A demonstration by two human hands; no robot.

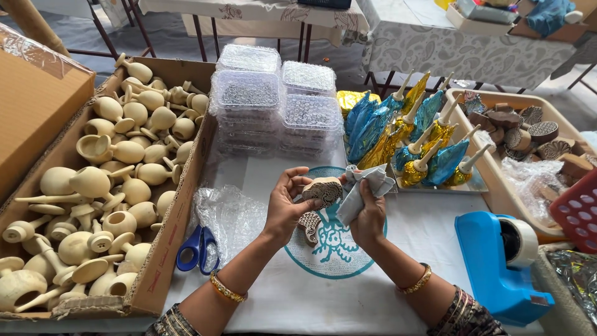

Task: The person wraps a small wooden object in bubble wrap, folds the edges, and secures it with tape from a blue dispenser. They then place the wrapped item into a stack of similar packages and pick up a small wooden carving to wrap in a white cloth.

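My left hand [287,208] holds a carved wooden printing block [323,190] with a pale patterned face, raised above the table. Pressed against the block's right side is a crumpled grey cloth [364,190], gripped by my right hand [368,218]. A second carved block [309,226] lies on the white cloth-covered table [348,298] just below my hands, over a teal round print.
A cardboard box [180,205] of pale wooden rattle-like pieces fills the left. Blue-handled scissors [196,249] and bubble wrap [230,214] lie beside it. Clear lidded tubs [277,106], foil-wrapped pieces on a tray [416,149], a beige tray of blocks [528,134] and a blue tape dispenser [500,255] lie ahead and right.
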